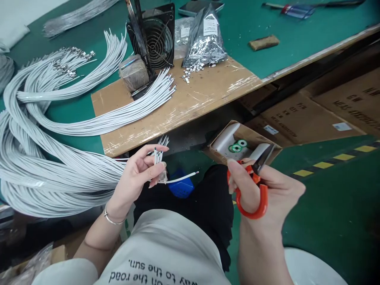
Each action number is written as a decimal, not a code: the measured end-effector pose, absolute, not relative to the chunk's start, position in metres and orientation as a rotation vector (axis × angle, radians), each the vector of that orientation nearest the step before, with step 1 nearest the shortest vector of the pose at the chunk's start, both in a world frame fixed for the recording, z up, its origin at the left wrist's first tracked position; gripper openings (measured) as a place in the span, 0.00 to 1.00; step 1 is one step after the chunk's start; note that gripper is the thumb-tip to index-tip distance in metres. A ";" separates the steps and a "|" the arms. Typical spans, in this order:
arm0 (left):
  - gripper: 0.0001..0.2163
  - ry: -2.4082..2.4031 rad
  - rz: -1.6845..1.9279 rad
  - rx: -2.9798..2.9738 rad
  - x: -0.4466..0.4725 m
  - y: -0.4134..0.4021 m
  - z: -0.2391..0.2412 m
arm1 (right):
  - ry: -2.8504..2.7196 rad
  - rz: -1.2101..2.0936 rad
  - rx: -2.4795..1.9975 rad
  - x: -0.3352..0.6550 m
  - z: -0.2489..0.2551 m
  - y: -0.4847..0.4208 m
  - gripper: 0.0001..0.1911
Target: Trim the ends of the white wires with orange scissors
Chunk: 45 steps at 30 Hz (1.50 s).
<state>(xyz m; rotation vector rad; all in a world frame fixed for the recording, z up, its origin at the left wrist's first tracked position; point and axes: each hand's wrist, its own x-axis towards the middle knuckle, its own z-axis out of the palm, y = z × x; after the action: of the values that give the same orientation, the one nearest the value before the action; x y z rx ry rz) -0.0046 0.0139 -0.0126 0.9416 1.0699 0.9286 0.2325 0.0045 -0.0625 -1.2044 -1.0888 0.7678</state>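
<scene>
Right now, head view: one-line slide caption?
Left hand pinches white wire ends; right hand grips orange-handled cutters beside white cable bundles.

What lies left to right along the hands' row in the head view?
Large bundle of white cables → left hand pinching thin white wire ends → small blue plastic object → right hand gripping orange-handled snips.
</scene>
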 end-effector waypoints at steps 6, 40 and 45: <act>0.14 1.057 1.014 0.861 0.001 0.014 -0.015 | -1.299 0.834 -0.933 0.208 -0.050 -0.020 0.16; 0.10 1.298 0.877 1.331 0.020 -0.003 -0.004 | -1.249 1.027 -1.008 0.192 -0.046 0.007 0.24; 0.12 1.306 0.892 1.285 0.019 -0.004 -0.005 | -1.070 0.991 -1.047 0.200 -0.047 0.004 0.18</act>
<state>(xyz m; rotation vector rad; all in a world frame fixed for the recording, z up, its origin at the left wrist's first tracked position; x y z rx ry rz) 0.0187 -0.0043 -0.0048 1.2846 1.3062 0.8921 0.2000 0.0036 -0.0473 -1.0474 -1.0696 0.9910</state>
